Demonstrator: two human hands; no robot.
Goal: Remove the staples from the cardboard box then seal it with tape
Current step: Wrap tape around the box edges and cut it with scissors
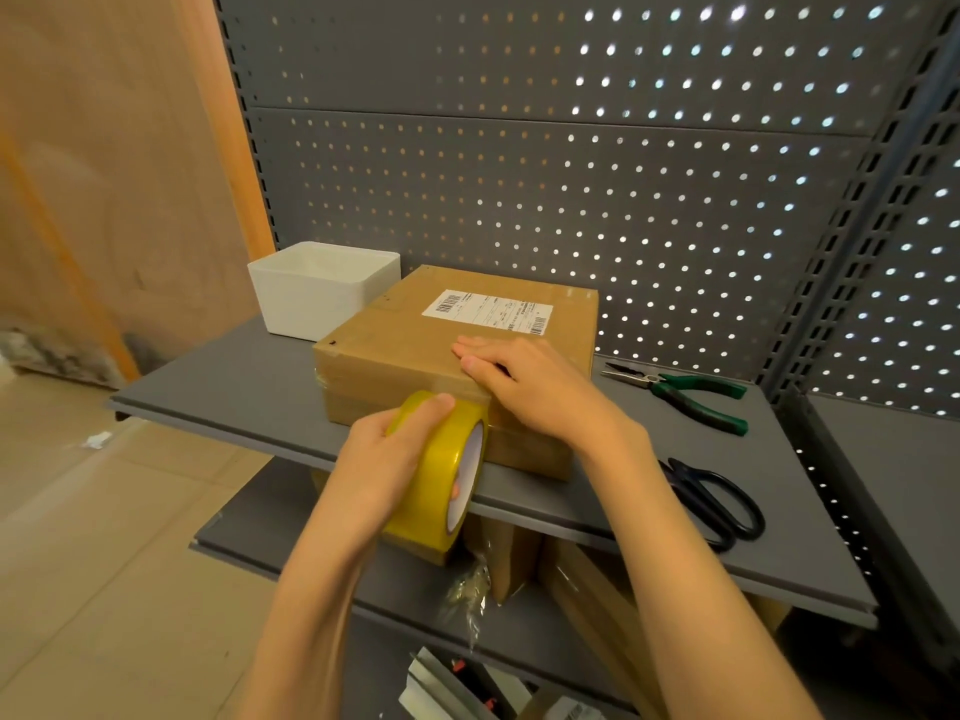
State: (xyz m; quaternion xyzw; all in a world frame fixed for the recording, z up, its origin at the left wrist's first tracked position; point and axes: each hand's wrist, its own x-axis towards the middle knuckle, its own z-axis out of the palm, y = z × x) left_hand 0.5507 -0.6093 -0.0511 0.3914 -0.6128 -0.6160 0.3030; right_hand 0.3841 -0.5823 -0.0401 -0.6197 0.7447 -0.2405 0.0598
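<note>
A grey shelf (218,387) stands before a pegboard (571,174). The left hand (387,459) grips a yellow tape roll (441,470) at the shelf's front edge, fingers curled over the roll. The right hand (524,381) lies flat, fingers straight, pressing the top front edge of the box (415,324), which sits mid-shelf. A white tub (317,293) stands just beside the box toward the back left corner. Pliers (685,389) and scissors (722,501) lie near the right edge.
</note>
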